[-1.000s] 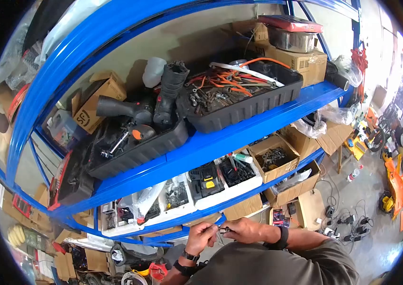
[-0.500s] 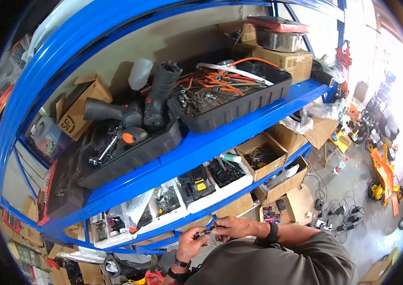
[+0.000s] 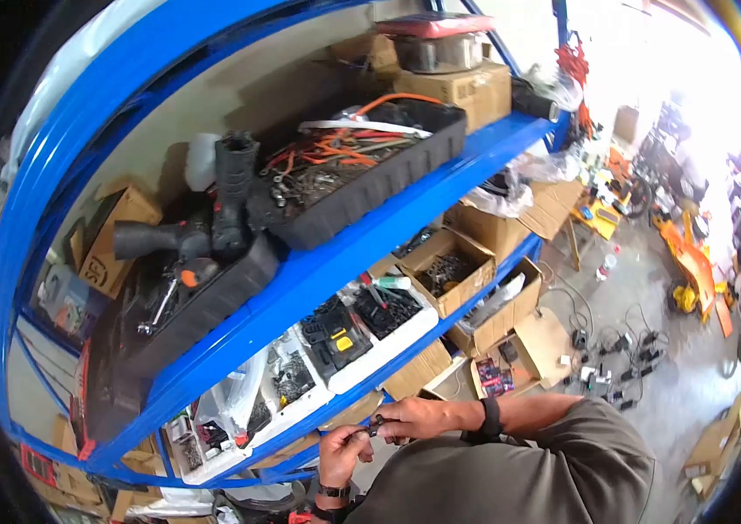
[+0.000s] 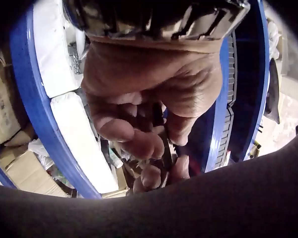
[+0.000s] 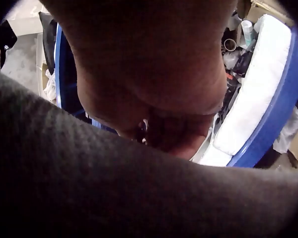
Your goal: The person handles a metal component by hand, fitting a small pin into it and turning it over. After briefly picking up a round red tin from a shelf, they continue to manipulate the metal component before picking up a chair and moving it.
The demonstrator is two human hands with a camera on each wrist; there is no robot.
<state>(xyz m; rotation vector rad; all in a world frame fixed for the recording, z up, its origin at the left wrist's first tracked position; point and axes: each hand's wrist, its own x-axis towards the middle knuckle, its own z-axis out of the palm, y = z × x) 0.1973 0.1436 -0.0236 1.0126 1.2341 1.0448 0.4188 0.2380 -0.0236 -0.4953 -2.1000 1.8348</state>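
Both hands meet in front of the chest, low in the head view, around a small dark metal piece (image 3: 374, 428). The left hand (image 3: 340, 456) pinches one end of it between thumb and curled fingers; the left wrist view shows the narrow metal part (image 4: 167, 153) running from the left hand (image 4: 151, 94) to the other hand's fingertips. From the right, the right hand (image 3: 414, 417) grips the other end. In the right wrist view the right hand (image 5: 154, 74) is dark and mostly hides the piece; a sleeve covers the lower part.
A blue shelf (image 3: 318, 262) bears a black tray of tools (image 3: 370, 196) and black boots (image 3: 233, 196). Below stand white foam bins (image 3: 379, 362) and a cardboard box (image 3: 466, 288) of small parts. Cables (image 3: 632, 349) lie on the floor at right.
The head view has turned, so the shelf and its trays stand further left. Both hands have shifted slightly left in view, still holding the small piece together.
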